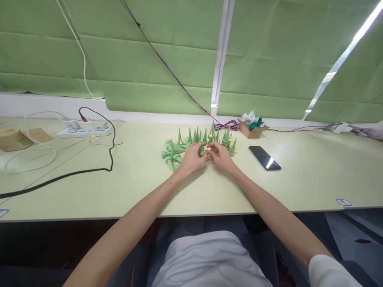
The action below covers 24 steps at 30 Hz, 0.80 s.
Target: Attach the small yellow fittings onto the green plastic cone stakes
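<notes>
My left hand (193,158) is closed around a green cone-shaped plastic spike (201,150) over the table. Opposite it, the thumb and fingers of my right hand (222,157) pinch a small yellow valve piece (207,149) at the spike's side. Fingers partly cover both parts, so I cannot tell how firmly they are joined. Behind my hands stand several green spikes (226,137), points up, many with yellow pieces at the base. Left of my left hand lies a loose pile of green spikes (170,162), mostly on their sides.
A black phone (264,158) lies right of my hands. Behind it sits a small cardboard box (253,132) with plastic wrap and green material, beside coiled red-blue wire (226,125). Leftward are a power strip (85,130), a black cable (111,159) and cardboard (13,140).
</notes>
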Tool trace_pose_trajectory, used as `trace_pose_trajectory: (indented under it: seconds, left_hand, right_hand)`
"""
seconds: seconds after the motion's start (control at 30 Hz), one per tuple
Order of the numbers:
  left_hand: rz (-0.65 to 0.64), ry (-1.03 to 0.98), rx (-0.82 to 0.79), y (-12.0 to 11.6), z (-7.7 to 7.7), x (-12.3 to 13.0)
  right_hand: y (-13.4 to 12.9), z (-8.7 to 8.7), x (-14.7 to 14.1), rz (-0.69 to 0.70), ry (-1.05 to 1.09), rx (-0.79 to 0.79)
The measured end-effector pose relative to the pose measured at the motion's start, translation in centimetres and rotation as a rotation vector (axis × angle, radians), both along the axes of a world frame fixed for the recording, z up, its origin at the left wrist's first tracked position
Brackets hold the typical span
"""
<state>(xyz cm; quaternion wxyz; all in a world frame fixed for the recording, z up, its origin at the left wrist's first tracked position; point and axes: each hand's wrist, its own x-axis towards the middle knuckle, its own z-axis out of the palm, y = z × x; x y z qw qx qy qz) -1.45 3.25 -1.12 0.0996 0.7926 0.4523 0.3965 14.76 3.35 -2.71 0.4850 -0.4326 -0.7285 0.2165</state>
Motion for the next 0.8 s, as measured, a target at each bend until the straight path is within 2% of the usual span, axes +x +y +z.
trace_pose_trajectory:
  seconds: [0.2, 0.37, 0.8]
  left_hand:
    - [-0.010, 0.001, 0.002, -0.08, -0.02, 0.01]
    - [-0.002, -0.003, 0.003, -0.04, 0.03, 0.02]
    - [-0.009, 0.005, 0.012, 0.09, -0.16, -0.06]
  right_hand:
    - [-0.11, 0.14, -0.09, -0.041, -0.035, -0.008]
    - [-0.14, 0.15, -0.12, -0.029, 0.018, -0.039]
    - [-0.03, 0.12, -0.02, -0.035, -0.013, 0.006]
